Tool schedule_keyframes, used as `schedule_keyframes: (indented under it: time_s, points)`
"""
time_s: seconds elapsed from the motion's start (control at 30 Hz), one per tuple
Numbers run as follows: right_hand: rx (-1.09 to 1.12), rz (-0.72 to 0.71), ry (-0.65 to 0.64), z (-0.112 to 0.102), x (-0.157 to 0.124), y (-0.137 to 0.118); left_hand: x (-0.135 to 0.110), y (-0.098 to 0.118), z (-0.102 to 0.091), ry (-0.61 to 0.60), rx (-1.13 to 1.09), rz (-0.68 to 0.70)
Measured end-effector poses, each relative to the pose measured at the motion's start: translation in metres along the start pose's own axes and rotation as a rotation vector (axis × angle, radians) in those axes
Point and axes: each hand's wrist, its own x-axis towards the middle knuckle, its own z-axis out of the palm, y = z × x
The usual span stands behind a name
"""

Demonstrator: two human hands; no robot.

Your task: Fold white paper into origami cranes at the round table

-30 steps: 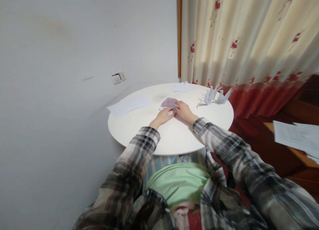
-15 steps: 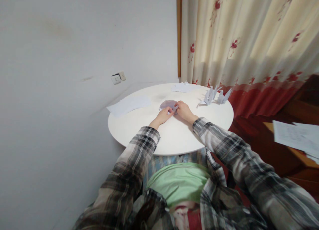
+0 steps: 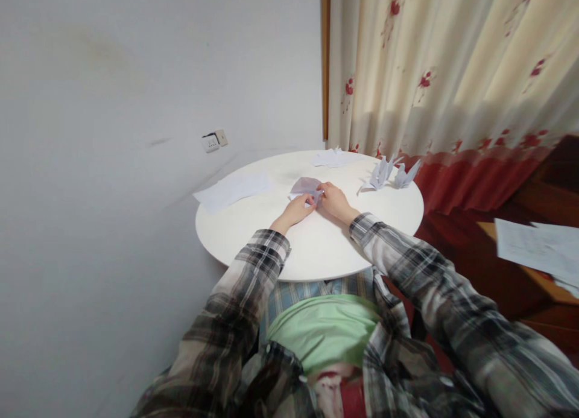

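Observation:
A small folded piece of pale paper lies near the middle of a round white table. My left hand and my right hand meet at its near edge, fingers pinched together on the paper. Part of the paper stands up behind my fingertips. Both arms wear plaid sleeves.
A flat white sheet lies at the table's left. Two folded paper cranes stand at the right rear, loose paper scraps at the back edge. A flowered curtain hangs behind; papers rest on wooden furniture at right.
The folded paper flattened a little half a second ago and now stands up slightly again. My hands have stayed in the same place, fingers working at its edge.

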Motion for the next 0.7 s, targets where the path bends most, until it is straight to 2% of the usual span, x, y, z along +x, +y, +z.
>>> schedule_keyframes:
  time_s: [0.7]
  points:
    - [-0.024,0.02,0.003,-0.0048,-0.0023,-0.0034,0.0028,0.0014,-0.0011,-0.037,0.072,-0.048]
